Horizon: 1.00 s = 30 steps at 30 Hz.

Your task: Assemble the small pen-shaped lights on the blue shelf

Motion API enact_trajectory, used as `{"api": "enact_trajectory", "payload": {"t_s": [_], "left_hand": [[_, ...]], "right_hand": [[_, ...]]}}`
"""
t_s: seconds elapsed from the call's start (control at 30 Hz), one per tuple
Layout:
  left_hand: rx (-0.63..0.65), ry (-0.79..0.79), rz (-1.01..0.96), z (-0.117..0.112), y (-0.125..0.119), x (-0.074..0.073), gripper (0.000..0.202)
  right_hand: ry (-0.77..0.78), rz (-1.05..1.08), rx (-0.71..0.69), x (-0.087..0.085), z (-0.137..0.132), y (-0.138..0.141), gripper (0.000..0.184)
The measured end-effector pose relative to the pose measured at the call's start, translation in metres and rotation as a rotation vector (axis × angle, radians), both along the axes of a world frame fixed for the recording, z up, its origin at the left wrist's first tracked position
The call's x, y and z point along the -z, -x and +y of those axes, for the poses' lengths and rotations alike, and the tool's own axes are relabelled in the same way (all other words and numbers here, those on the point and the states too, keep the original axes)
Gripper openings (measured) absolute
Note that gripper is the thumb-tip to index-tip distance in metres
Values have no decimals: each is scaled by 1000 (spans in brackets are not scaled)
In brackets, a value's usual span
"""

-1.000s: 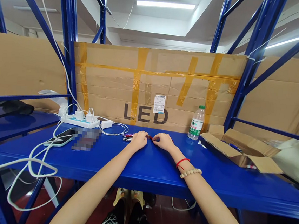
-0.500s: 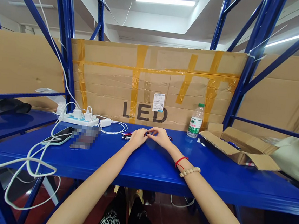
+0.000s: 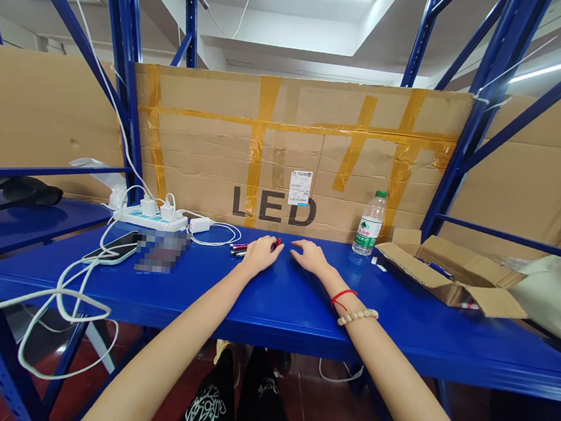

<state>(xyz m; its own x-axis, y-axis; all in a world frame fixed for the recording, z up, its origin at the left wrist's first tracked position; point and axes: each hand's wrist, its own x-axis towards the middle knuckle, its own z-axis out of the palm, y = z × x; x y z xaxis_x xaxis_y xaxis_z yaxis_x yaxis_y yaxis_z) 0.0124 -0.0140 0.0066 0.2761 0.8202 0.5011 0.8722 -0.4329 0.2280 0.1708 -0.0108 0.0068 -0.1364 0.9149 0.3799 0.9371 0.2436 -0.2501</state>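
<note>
In the head view, with the clock centred between the two hands and twelve at the cardboard (image 3: 201, 156), the pens (image 3: 238, 249) lie on the blue desk (image 3: 291, 304) just beyond nine. They are bunched under the left hand (image 3: 260, 253); their ends stick out at the hand's nine o'clock, and a red end shows at its two, by the thumb. The left fingers are curled over the pens and seem to grasp them, though the palm hides how many are there. The right hand (image 3: 310, 257) sits just past three, apart from the left, its fingers loosely bent and released; nothing shows in them, and what may be under the palm cannot be seen.

The work looks partway along: several pens are out on the desk and gathered close together, but the left hand has not let go of them. A blue pen (image 3: 439, 270) lies in the open box (image 3: 407, 265) at three, out of reach of both hands as they rest, so that one seems untouched.

The bottle (image 3: 369, 227) stands upright at two, with paper scraps (image 3: 379, 266) between it and the box. Toward nine lie the phone (image 3: 125, 248) and, a little higher, the power strip (image 3: 153, 223).
</note>
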Motion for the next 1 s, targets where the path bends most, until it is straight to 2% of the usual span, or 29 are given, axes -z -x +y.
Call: {"api": "enact_trajectory", "payload": {"t_s": [0.17, 0.3, 0.6, 1.0], "left_hand": [[23, 22, 12, -1, 0, 0, 35], [34, 24, 30, 1, 0, 2, 36], [63, 42, 42, 1, 1, 3, 36], [88, 70, 78, -5, 0, -1, 34]], "right_hand": [[132, -171, -71, 6, 3, 2, 38], [140, -216, -82, 4, 2, 0, 35], [22, -130, -103, -10, -13, 2, 13], [84, -109, -83, -8, -11, 4, 16]]}}
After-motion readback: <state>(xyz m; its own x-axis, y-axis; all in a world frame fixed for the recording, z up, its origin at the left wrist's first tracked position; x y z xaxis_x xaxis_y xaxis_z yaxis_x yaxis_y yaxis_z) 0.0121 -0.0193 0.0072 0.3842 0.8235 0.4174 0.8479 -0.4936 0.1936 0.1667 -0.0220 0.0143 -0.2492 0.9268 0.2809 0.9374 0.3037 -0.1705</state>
